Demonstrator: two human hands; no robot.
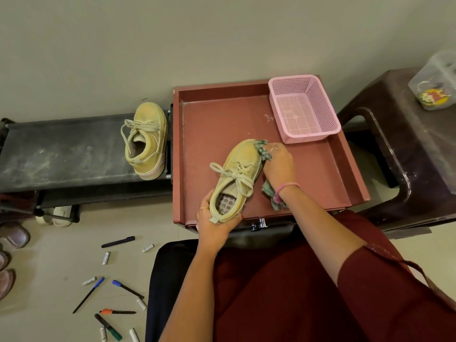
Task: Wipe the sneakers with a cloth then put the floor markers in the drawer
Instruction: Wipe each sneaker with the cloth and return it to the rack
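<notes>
A tan sneaker [240,174] lies on the red-brown tray-like top [212,124] of the drawer unit. My left hand [213,224] grips its heel. My right hand [280,166] holds a grey-green cloth [262,150] against the sneaker's right side near the toe; more cloth hangs under my wrist. The second tan sneaker [148,141] stands on the black shoe rack [61,151] to the left. Several markers and pens [118,241] lie scattered on the floor at the lower left, with small white caps among them. The drawer handle [259,223] shows below the tray, and the drawer is closed.
A pink mesh basket [304,109] sits in the tray's far right corner. A dark brown plastic stool [404,144] stands on the right with a clear container [435,82] on it. Other shoes [13,236] sit on the floor at the left edge.
</notes>
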